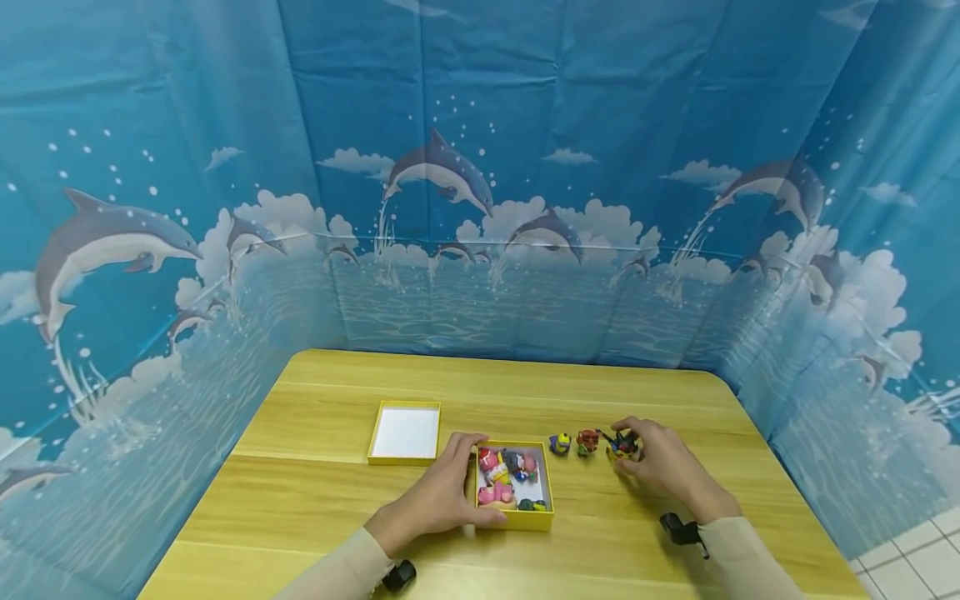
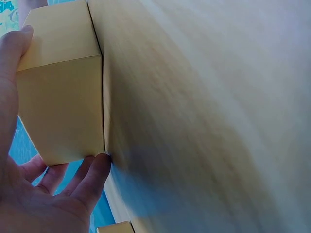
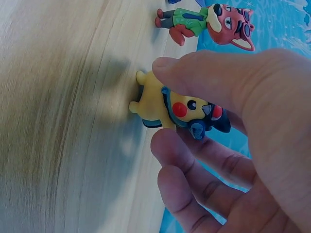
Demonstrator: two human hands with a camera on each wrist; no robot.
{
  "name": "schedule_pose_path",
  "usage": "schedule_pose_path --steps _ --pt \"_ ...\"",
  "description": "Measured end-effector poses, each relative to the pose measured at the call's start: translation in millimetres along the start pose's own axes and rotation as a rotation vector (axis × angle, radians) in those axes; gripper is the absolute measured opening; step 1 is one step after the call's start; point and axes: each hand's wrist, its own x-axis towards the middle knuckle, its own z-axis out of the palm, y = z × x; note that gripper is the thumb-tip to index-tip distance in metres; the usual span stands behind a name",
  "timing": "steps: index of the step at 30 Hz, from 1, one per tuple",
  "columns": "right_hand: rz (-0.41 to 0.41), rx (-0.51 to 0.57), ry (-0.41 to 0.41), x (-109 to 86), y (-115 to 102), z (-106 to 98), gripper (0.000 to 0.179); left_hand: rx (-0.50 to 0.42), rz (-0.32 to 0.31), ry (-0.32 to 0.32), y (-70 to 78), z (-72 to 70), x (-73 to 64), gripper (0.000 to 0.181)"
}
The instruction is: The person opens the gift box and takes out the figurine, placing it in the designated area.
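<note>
My left hand (image 1: 438, 498) grips a yellow box (image 1: 517, 522) from its left side, thumb at the near wall and fingers at the far corner. In the left wrist view the fingers curl about the plain outer walls of the box (image 2: 60, 109). Several small toy figurines (image 1: 495, 493), pink, red and grey among them, lie inside. On the right, my right hand (image 1: 671, 467) pinches a yellow figurine with red cheeks and a dark hat (image 3: 155, 99) between thumb and fingers; it is upright at the tabletop. Beside it stands a fox figurine (image 1: 587, 442) in a green shirt.
Left of the fox, a purple-and-yellow figurine (image 1: 559, 443) stands close to the box. A shallow yellow box lid (image 1: 405, 429), white inside, lies behind my left hand. The wooden table (image 1: 300, 483) is bordered by a blue dolphin-print curtain (image 1: 510, 300).
</note>
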Motion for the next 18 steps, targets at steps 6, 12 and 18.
schedule_pose_path --steps 6,12,18 --pt "-0.074 0.003 0.042 1.2 12.7 3.1 0.060 0.007 0.007 0.003 -0.7 0.1 0.2 0.127" --pt "-0.094 -0.028 0.077 -0.7 10.1 2.8 0.062 0.014 0.004 0.000 -0.6 -0.2 -1.0 0.127" --pt "-0.038 -0.103 0.080 -6.2 -11.4 -4.7 0.066 0.021 0.014 -0.006 -1.4 -1.7 0.5 0.128"
